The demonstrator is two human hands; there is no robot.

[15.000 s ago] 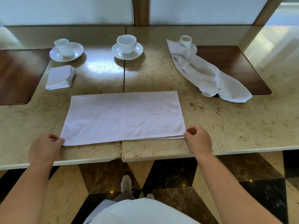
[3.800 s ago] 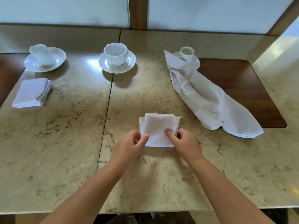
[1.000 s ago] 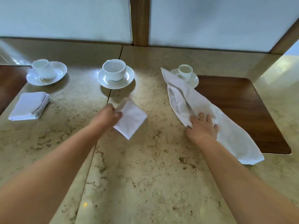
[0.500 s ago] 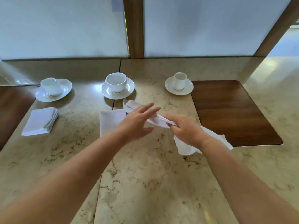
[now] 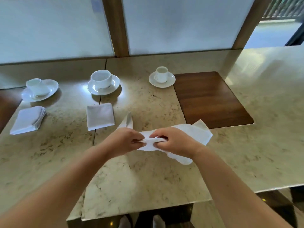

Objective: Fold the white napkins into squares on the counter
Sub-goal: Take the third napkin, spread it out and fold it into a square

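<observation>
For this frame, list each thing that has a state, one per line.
unfolded napkin: bunched, gripped by both hands.
left hand: closed on the unfolded napkin.
right hand: closed on the unfolded napkin.
middle folded napkin: folded square, flat on the counter.
left folded napkin: folded, layered edges showing.
left cup: tilted on its saucer.
middle cup: upright on saucer.
right cup: upright on saucer.

1. No readable text, label, brand, number or sign anywhere.
2. Plain white on the cups, saucers and napkins on the counter (image 5: 148,170); no print or monogram discernible.
3. Blank frosted panes behind the counter; beyond its far right corner, only blurred shapes, nothing legible.
</observation>
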